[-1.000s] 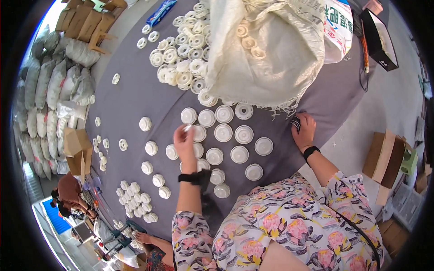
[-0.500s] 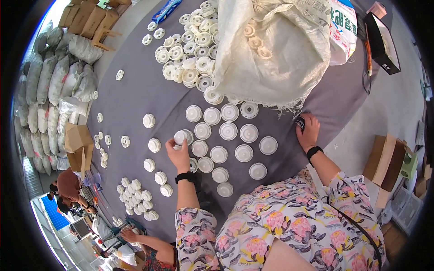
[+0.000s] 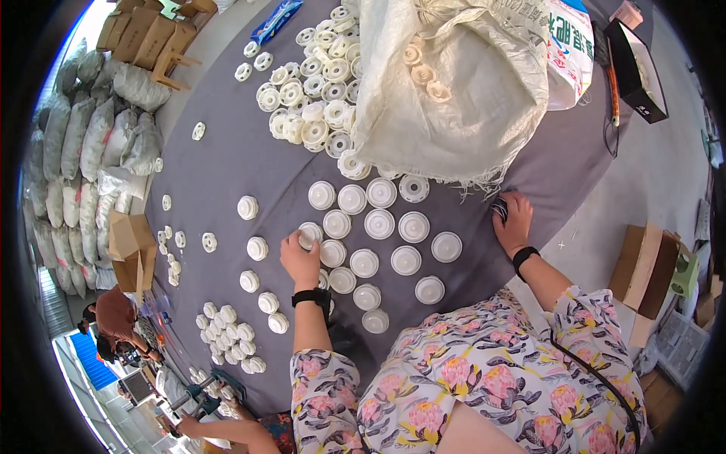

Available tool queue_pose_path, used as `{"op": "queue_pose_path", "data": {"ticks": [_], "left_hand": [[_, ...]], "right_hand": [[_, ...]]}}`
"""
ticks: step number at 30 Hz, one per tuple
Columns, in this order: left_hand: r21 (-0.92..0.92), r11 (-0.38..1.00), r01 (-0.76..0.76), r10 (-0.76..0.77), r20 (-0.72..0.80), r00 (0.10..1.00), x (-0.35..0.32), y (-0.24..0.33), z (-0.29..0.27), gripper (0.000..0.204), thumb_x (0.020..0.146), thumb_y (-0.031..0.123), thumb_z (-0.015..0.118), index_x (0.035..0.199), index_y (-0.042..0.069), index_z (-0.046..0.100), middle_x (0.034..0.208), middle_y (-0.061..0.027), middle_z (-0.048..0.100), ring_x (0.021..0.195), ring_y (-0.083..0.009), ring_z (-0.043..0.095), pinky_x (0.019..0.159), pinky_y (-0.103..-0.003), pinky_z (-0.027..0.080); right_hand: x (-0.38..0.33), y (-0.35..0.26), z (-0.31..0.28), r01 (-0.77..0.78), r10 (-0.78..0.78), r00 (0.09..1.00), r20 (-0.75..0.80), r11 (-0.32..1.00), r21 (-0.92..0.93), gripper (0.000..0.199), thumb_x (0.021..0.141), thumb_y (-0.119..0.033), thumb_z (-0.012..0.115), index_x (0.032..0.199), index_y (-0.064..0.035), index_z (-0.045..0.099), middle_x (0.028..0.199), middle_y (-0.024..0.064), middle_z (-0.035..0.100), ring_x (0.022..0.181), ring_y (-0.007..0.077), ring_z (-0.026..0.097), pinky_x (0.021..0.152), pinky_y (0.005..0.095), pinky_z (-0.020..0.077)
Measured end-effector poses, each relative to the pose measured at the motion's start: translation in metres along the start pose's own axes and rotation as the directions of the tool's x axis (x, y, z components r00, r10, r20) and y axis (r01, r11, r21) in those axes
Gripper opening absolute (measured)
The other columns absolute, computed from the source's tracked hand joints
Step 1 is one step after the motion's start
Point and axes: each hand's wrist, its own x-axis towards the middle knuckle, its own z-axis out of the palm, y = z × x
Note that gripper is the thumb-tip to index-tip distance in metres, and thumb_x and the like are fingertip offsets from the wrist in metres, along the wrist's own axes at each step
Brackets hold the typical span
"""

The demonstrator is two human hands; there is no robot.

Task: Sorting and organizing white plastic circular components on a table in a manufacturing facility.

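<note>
the left hand (image 3: 301,259) rests on the grey tabletop (image 3: 227,159) with its fingers closed round a white round cap (image 3: 309,234) at the left end of the laid-out rows of caps (image 3: 378,242). the held cap sits just beside its neighbours, touching the cloth or barely off it; i cannot tell which. the right hand (image 3: 514,221) lies near the tabletop's right edge, fingers curled over a small dark thing (image 3: 499,208), at the frayed hem of the big white sack (image 3: 454,83). whether it truly grips that thing is unclear.

the caps look like moulded plastic: light, stiff, smooth, likely a little slippery, not fragile. one would lift easily by pinching its rim between thumb and fingers, or by the raised centre. they lie close together, so a wide grip may nudge the next one.

a loose heap of caps (image 3: 310,113) lies further up, a small cluster (image 3: 231,337) to the lower left.
</note>
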Motion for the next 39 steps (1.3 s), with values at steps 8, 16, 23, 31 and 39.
{"op": "queue_pose_path", "data": {"ticks": [8, 16, 23, 31, 39], "left_hand": [[-0.518, 0.739, -0.431, 0.435, -0.122, 0.892, 0.054, 0.152, -0.021, 0.021, 0.077, 0.000, 0.064, 0.098, 0.002, 0.061, 0.099, -0.0136, 0.058, 0.093, -0.0294, 0.056, 0.084, -0.037, 0.044], [-0.596, 0.628, -0.500, 0.683, 0.114, 0.722, 0.149, 0.317, 0.087, 0.068, 0.073, 0.023, 0.073, 0.131, 0.006, 0.043, 0.136, -0.0226, 0.037, 0.125, -0.0415, 0.038, 0.100, -0.043, 0.037], [-0.252, 0.839, -0.483, 0.544, 0.353, 0.761, 0.185, 0.331, 0.148, 0.081, 0.064, 0.041, 0.077, 0.132, 0.010, 0.046, 0.139, -0.0225, 0.036, 0.127, -0.0415, 0.035, 0.108, -0.046, 0.025], [-0.809, 0.509, -0.295, 0.460, -0.034, 0.887, 0.115, 0.271, 0.113, 0.059, 0.065, 0.022, 0.079, 0.114, 0.006, 0.051, 0.110, -0.0153, 0.057, 0.103, -0.0316, 0.053, 0.091, -0.040, 0.042], [-0.743, -0.316, 0.590, 0.120, 0.585, 0.802, -0.043, 0.126, 0.003, 0.055, 0.088, 0.038, 0.060, 0.133, 0.016, 0.037, 0.123, 0.0001, 0.047, 0.109, -0.0123, 0.048, 0.082, -0.035, 0.046]], "right_hand": [[-0.002, 0.003, 0.001, -0.037, 0.036, 0.999, 0.017, 0.999, 0.014, 0.046, 0.065, -0.011, 0.065, 0.110, -0.0110, 0.056, 0.109, 0.0106, 0.052, 0.109, 0.0309, 0.046, 0.090, 0.0427, 0.0342], [-0.002, 0.006, -0.004, -0.028, 0.027, 0.999, 0.037, 0.999, 0.037, 0.048, 0.062, -0.013, 0.067, 0.109, -0.0105, 0.057, 0.109, 0.0094, 0.052, 0.112, 0.0302, 0.046, 0.092, 0.0424, 0.0343], [0.002, -0.002, -0.004, -0.014, 0.011, 0.997, 0.072, 0.999, 0.044, 0.051, 0.059, -0.012, 0.069, 0.109, -0.0104, 0.057, 0.108, 0.0095, 0.053, 0.111, 0.0301, 0.047, 0.092, 0.0431, 0.0347], [-0.018, 0.018, 0.023, -0.035, 0.037, 0.997, 0.062, 0.999, -0.031, 0.056, 0.063, -0.004, 0.066, 0.118, -0.0055, 0.053, 0.122, 0.0179, 0.052, 0.118, 0.0363, 0.044, 0.101, 0.0460, 0.0306], [-0.016, 0.042, 0.030, 0.068, -0.066, 0.997, 0.037, 0.995, -0.074, 0.050, 0.077, -0.010, 0.059, 0.125, -0.0043, 0.047, 0.125, 0.0182, 0.049, 0.118, 0.0374, 0.043, 0.099, 0.0455, 0.0317]]}}
